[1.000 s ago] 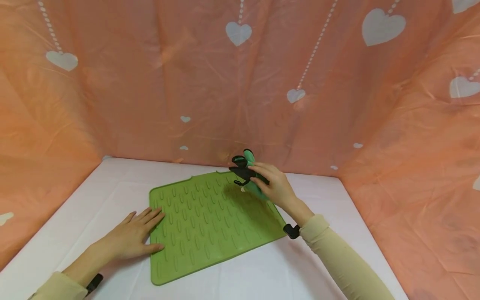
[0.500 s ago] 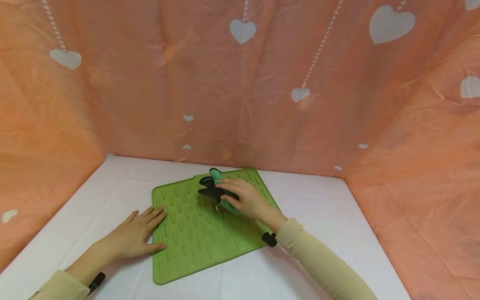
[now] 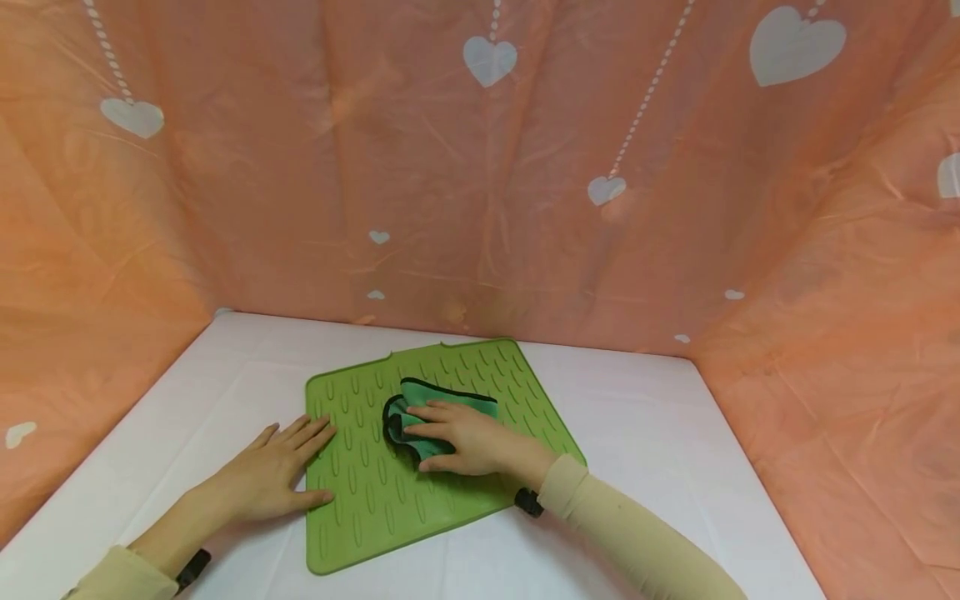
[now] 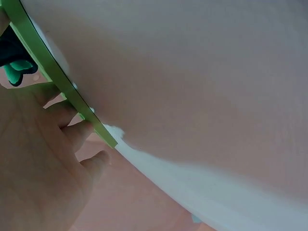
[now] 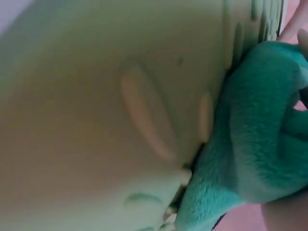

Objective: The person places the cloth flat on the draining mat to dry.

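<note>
At the bottom of the head view, two beige sleeves (image 3: 630, 525) reach in from the lower left and lower right, with a small black device (image 3: 193, 569) under each wrist. The left hand (image 3: 262, 475), left of centre in the lower half, rests palm down with its fingers extended and released, their tips and the thumb touching the left edge of a flat, lime-green mat (image 3: 375, 517) with a raised rim and oblong ridges. The mat lies slightly turned across the lower middle of the frame. On it, just below the frame's centre, sits a crumpled, plush green cloth with black edging (image 3: 423, 392); the right hand (image 3: 468, 437) is over it, grasping a bunched fold between thumb and fingers. A white tabletop (image 3: 255, 367) spreads around the mat. Beyond rise walls of shiny orange-pink fabric (image 3: 300, 208) printed with white hearts, some hanging from dotted lines.
</note>
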Action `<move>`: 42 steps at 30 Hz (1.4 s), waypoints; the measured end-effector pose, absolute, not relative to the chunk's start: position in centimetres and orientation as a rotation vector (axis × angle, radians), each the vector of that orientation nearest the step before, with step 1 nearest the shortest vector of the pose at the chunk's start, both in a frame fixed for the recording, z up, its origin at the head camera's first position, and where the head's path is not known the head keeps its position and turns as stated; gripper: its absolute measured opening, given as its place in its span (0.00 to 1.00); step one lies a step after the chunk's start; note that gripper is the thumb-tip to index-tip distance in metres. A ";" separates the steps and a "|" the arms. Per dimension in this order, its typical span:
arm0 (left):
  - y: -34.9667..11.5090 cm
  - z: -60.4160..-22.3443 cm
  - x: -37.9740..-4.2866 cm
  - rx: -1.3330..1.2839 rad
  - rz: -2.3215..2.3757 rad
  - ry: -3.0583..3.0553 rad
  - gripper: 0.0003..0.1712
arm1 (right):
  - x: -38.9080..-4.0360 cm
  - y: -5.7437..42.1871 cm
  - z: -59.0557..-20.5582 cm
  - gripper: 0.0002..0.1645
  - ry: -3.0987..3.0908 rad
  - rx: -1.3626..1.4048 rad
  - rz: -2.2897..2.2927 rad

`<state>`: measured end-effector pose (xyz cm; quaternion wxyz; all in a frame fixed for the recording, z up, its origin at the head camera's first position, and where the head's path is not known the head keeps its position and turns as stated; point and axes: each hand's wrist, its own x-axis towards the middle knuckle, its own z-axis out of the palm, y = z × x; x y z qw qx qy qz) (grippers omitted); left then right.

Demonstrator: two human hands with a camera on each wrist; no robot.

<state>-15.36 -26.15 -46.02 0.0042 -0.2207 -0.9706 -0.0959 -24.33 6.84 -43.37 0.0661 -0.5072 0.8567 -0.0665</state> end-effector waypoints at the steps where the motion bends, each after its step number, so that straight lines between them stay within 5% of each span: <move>1: -26.1 -46.0 -15.3 -0.692 -0.301 -3.041 0.58 | -24.2 6.8 -43.4 0.39 2.569 -1.531 -0.152; 12: -25.8 -45.9 -15.8 -0.692 -0.300 -2.991 0.54 | -24.5 6.8 -42.4 0.35 2.475 -1.483 -0.384; 25: -22.3 -44.9 -19.2 -0.459 -1.203 -2.838 0.16 | -28.8 6.4 -40.8 0.26 2.559 -1.231 -0.853; 42: -17.7 -45.3 -20.5 -0.265 -1.555 -2.857 0.15 | -30.3 5.3 -42.5 0.21 2.624 -1.105 -0.841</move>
